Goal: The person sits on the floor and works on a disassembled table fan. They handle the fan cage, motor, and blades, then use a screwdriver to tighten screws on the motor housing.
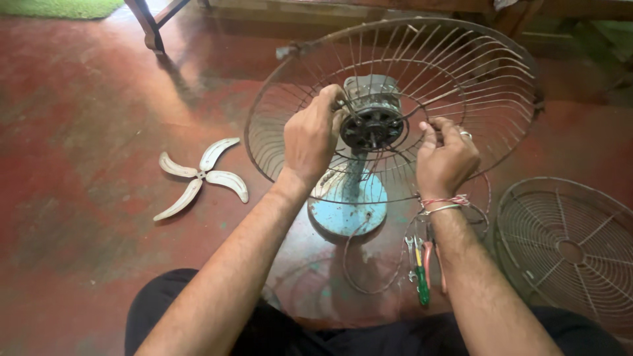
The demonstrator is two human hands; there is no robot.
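An old table fan stands on a red floor, with a light blue base (349,209) and a dark motor hub (373,126). Its rusty rear wire guard (475,79) circles the motor. My left hand (312,135) grips the guard's inner wires just left of the hub. My right hand (447,157), with a ring and thread bracelets, pinches the wires right of the hub. A detached four-blade fan blade (201,175) lies flat on the floor to the left.
The front wire guard (567,247) lies on the floor at the right. Pliers with red handles (432,260), a green-handled screwdriver (422,285) and a small spanner (410,254) sit near the fan's cord (359,280). Wooden furniture legs (150,26) stand at the back.
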